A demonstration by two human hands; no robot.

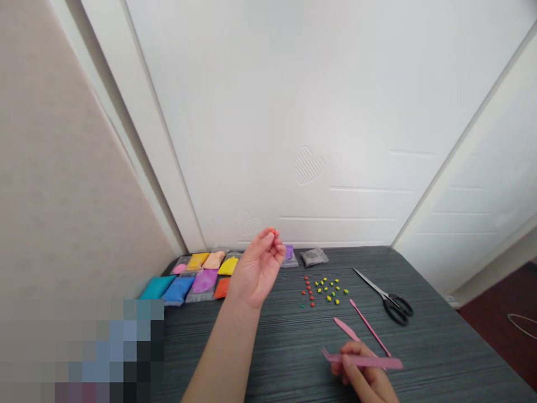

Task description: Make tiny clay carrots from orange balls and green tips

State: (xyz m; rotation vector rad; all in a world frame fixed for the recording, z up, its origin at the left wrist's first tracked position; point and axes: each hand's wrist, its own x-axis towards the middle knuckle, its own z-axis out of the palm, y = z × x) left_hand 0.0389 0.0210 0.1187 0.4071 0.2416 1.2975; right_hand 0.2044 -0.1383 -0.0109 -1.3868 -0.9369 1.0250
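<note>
My left hand (260, 263) is raised over the dark table, thumb and fingertips pinching a tiny orange-red clay ball (273, 230). Near the front edge my right hand (364, 369) is closed round a pink clay tool with a forked tip (377, 362), prongs pointing left. Just beyond that hand lies a pink clay knife (346, 328), partly hidden by the fingers. A thin pink clay stick (369, 326) rests beside it. Small red clay balls (308, 288) stand in a rough line, with several yellow-and-green clay pieces (329, 288) to their right. A green clay sliver (302, 306) lies close by.
Black-handled scissors (388, 299) lie open at the right. Bags of coloured clay, including a blue one (179, 289) and a yellow one (227, 266), crowd the back left. A grey bag (314, 257) sits against the white panel (335, 112).
</note>
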